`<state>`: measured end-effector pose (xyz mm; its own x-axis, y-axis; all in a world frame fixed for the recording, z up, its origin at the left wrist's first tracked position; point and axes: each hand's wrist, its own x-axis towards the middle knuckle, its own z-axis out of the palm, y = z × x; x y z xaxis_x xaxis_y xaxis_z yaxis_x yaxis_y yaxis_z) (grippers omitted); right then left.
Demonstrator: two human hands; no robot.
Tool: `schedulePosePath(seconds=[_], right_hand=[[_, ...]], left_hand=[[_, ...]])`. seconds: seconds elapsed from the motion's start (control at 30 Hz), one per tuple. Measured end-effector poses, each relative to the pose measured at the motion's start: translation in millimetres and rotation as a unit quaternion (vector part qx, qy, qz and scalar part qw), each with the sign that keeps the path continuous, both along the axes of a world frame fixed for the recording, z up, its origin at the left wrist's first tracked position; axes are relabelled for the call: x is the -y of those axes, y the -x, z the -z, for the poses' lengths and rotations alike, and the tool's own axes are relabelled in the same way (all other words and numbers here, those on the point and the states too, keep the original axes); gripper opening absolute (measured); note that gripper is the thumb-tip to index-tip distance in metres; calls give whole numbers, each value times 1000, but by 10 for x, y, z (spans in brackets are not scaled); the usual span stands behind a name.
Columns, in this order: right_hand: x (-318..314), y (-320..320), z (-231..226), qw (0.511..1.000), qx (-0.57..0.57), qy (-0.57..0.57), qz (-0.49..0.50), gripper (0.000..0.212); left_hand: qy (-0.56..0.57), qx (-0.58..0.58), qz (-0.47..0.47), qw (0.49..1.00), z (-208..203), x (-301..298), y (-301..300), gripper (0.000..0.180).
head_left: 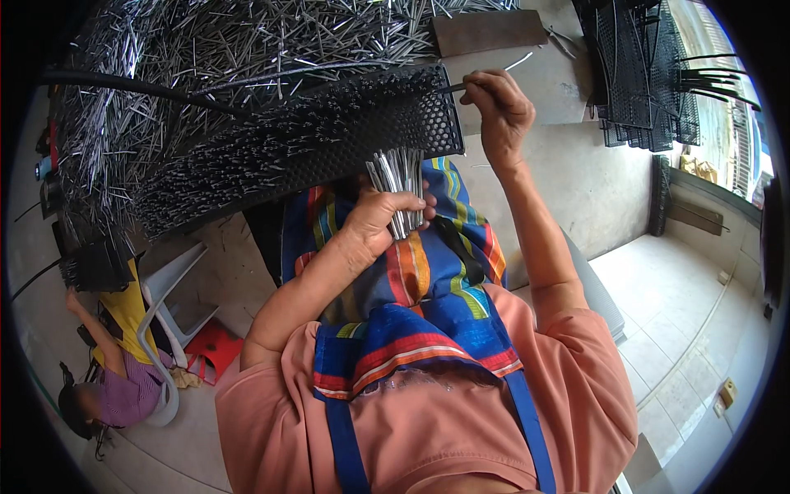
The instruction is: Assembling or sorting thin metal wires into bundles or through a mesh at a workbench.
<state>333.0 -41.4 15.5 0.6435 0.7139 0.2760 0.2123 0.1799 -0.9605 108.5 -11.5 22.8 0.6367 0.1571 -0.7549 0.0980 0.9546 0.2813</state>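
Two hands at the black perforated panel [329,132]; left of it a heap of metal rods [164,82], far edge cut off; below the panel, left hand [374,222] clamped round a bundle of rods [401,185], lower ends hidden by fingers; at the panel's right corner, right hand [498,111] pinching one thin rod [454,86], tip hard to make out.

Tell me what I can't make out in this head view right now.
- Right hand: the fingers cover most of the thin rod they pinch at the black mesh panel; whether its tip sits in a hole is too small to tell.
- Left hand: the fingers wrap the rod bundle, so its count is hidden.
- Panel's near edge: hidden behind the bundle and striped apron.
- Rod pile: cut off by the top rim.
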Motion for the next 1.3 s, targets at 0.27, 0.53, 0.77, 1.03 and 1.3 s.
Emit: schedulePosePath(seconds=[0.27,0.53,0.77,1.03,1.3], right_hand=[[-50,12,228,975,209,78,8,14],[-114,50,135,952,272,134,36,15],[-105,35,105,897,357,252,72,27],[-40,102,73,894,357,267,52,31],[96,375,-254,900,-136,372,-180,20]], left_hand=[[-104,28,-50,993,191,40,44,33],[-101,-7,-107,989,115,5,4,29],[-141,12,-76,987,143,2,49,36],[-80,24,-97,992,127,-5,57,28],[-110,47,-110,987,102,7,93,33]])
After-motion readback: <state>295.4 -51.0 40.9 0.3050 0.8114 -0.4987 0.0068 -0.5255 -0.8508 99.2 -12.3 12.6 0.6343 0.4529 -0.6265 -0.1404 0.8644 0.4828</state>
